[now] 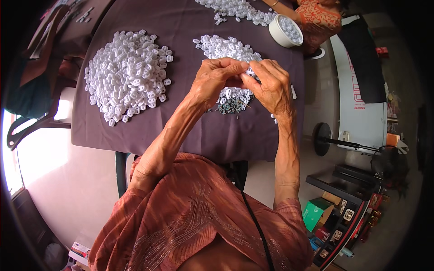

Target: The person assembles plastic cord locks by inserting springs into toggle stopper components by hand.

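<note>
My left hand (215, 77) and my right hand (272, 86) meet at their fingertips above the table, both pinched closed. Whatever they grip is too small and covered to make out; a bit of white shows by the right fingers. Behind and below them lies a pile of small white plastic pieces (226, 47), oval with two holes, like cord locks. Closer to me, a small heap of dark metal bits (229, 106), resembling tiny springs, lies against that pile. On the left is a larger mound of the same white pieces (126, 74).
A dark purple cloth (181, 131) covers the table. At the far right, a white tub (285, 30) holds more white pieces, beside another person's arm (282, 10). A further pile (239, 10) lies at the far edge. Right of the table stands a black pedestal base (322, 139).
</note>
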`<state>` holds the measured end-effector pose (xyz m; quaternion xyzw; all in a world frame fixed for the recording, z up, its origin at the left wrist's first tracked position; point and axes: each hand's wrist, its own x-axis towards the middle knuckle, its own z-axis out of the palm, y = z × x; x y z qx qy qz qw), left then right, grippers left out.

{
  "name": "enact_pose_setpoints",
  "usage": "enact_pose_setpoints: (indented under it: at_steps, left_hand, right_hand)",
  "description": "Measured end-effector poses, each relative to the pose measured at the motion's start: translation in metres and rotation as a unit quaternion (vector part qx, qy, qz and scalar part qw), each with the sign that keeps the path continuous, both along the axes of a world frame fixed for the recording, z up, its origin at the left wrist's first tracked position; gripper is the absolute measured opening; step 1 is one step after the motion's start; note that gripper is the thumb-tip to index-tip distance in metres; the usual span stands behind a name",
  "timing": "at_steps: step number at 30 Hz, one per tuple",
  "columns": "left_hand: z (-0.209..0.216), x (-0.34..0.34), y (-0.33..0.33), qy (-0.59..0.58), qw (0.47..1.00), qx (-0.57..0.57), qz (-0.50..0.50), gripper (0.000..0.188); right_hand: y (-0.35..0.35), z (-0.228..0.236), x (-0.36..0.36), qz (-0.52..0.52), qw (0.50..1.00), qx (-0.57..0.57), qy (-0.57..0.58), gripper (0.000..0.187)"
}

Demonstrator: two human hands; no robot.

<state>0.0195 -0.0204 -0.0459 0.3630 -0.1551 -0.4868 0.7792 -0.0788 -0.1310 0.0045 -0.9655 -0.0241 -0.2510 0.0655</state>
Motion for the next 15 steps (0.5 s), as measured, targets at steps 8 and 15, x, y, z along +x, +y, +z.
enact_pose_setpoints:
  at_steps: [8, 15]
  left_hand:
    - [-0.0040, 0.0007, -0.0021, -0.010, 1.000, -0.005, -0.012, 0.019]
    - [-0.0074, 0.0006, -0.0040, -0.025, 0.999, 0.002, -0.021, 0.020]
  right_hand:
    - [-0.0048, -0.0036, -0.0002, 0.021, 1.000, -0.002, -0.008, 0.027]
    - [-0.0094, -0.0095, -0.0023, 0.026, 1.000, -0.008, -0.002, 0.026]
